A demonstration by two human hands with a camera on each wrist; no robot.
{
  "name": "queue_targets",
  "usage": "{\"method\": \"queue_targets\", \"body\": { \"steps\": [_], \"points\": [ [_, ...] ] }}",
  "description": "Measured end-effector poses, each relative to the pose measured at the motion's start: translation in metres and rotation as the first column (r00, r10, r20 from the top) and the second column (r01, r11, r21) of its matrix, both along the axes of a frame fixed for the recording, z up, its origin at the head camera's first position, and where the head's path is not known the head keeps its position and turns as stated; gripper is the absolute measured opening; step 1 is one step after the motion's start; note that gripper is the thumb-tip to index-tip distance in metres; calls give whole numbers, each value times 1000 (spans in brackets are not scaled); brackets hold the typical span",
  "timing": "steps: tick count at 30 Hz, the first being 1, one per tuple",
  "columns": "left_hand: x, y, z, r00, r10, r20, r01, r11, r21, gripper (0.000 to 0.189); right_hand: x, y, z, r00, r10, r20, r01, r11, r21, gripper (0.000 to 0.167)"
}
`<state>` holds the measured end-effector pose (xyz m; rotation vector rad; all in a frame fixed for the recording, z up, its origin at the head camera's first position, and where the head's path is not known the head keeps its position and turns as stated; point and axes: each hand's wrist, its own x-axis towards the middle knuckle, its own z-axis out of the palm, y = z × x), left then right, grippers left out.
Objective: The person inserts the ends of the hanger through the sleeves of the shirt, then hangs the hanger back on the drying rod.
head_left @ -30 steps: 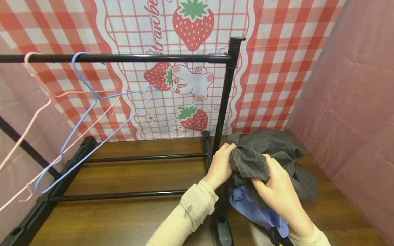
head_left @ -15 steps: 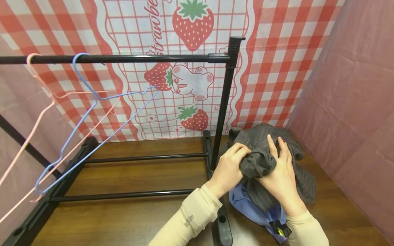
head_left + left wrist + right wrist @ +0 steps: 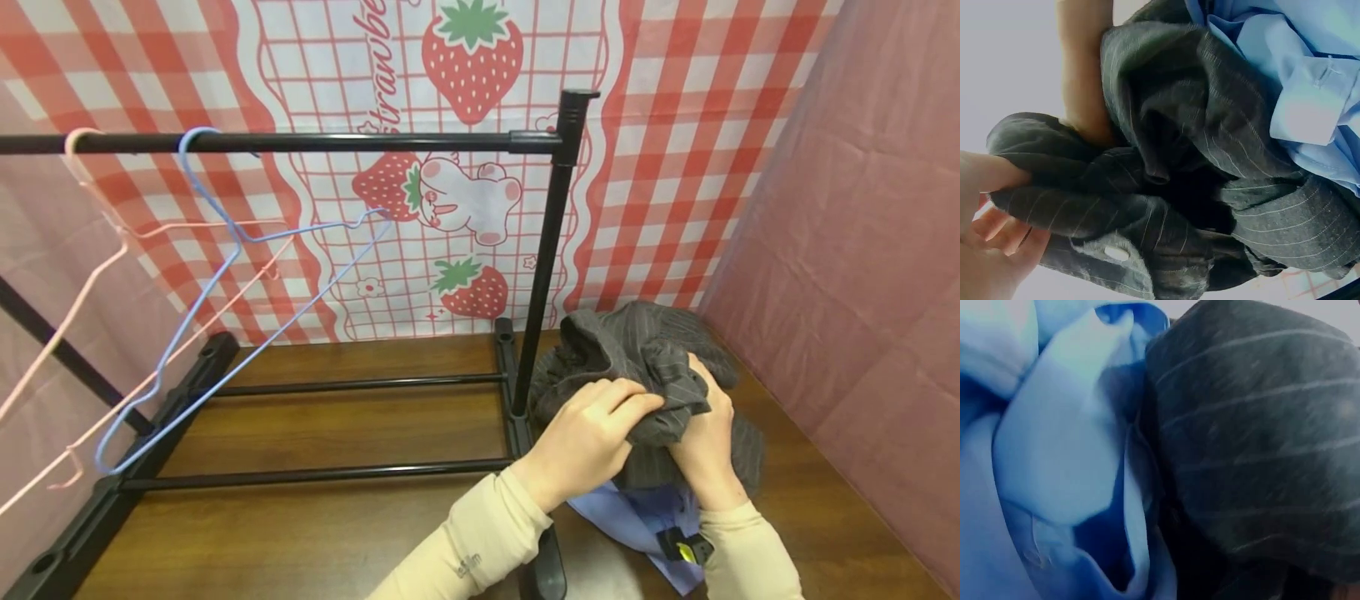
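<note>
A dark grey pinstriped garment (image 3: 637,329) is bunched up at the right of the head view, partly lifted between both hands. My left hand (image 3: 588,437) pinches an edge of it between thumb and fingers; a pale button (image 3: 1116,253) shows near that edge in the left wrist view. My right hand (image 3: 708,437) grips the cloth from the right, some of its fingers hidden in the folds. Under the grey garment lies a blue garment (image 3: 618,517) with a cuff-like end (image 3: 1310,103). Blue and grey cloth fill the right wrist view, where the hand is barely seen.
A black clothes rack (image 3: 551,250) stands left of the hands. From its bar hang a blue hanger (image 3: 187,321) and a pink hanger (image 3: 90,283). A checked strawberry cloth (image 3: 652,167) covers the back, and a pink curtain (image 3: 840,275) closes the right side.
Both hands have moved to the right with the gripped cloth. The right hand's fingers, spread over the garment half a second ago, now sit behind a fold.
</note>
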<state>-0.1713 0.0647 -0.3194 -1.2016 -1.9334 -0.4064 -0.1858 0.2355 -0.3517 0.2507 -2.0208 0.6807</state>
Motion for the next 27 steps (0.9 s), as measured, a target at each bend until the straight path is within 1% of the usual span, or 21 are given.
{"method": "queue_targets", "body": {
  "steps": [3, 5, 7, 9, 10, 12, 13, 15, 17, 18, 19, 20, 21, 22, 25, 27],
  "points": [
    [1, -1, 1, 1000, -12, 2, 12, 1000, 9, 40, -4, 3, 6, 998, -36, -54, 37, 999, 15, 16],
    [0, -2, 1, 999, -16, 29, 15, 999, 38, 41, -5, 4, 10, 997, -45, -70, 45, 999, 0, 15],
    [-1, -4, -1, 998, -4, 57, -1, 996, 89, 43, -4, 5, 14, 996, -44, -74, 41, 998, -38, 17],
    [-4, -6, -3, 995, 27, 97, -42, 986, 160, 46, -1, 6, 20, 996, -49, -78, 42, 995, -91, 20],
    [-5, -7, -3, 992, 50, 118, -72, 978, 195, 47, 0, 6, 23, 996, -54, -77, 43, 990, -132, 21],
    [-9, -9, -6, 981, 100, 168, -142, 956, 257, 50, 3, 5, 31, 995, -68, -72, 51, 977, -207, 22],
    [-11, -10, -7, 973, 126, 195, -178, 944, 278, 51, 5, 3, 35, 995, -76, -72, 57, 971, -230, 23],
    [-16, -12, -9, 959, 173, 224, -236, 925, 297, 54, 7, 0, 43, 993, -91, -70, 69, 959, -275, 23],
    [-19, -14, -11, 950, 204, 239, -270, 917, 293, 62, 9, -3, 49, 992, -88, -86, 59, 953, -298, 25],
    [-20, -14, -12, 949, 210, 237, -275, 917, 289, 66, 11, -4, 52, 990, -90, -104, 55, 952, -300, 24],
    [-20, -14, -12, 950, 215, 229, -276, 918, 285, 70, 13, -6, 56, 989, -78, -129, 34, 950, -310, 24],
    [-20, -15, -13, 954, 207, 217, -265, 921, 286, 74, 15, -8, 59, 985, -65, -157, 11, 946, -324, 23],
    [-20, -15, -13, 960, 189, 206, -245, 924, 295, 77, 18, -11, 63, 981, -49, -188, -19, 940, -342, 23],
    [-19, -16, -13, 967, 168, 189, -221, 926, 307, 78, 21, -14, 67, 974, -16, -228, -71, 928, -367, 23],
    [-19, -20, -11, 989, 95, 111, -129, 919, 371, 76, 32, -23, 80, 938, 50, -342, -202, 883, -425, 23],
    [-19, -23, -7, 997, 45, 58, -65, 908, 415, 74, 38, -28, 88, 916, 71, -394, -260, 855, -450, 23]
  ]
}}
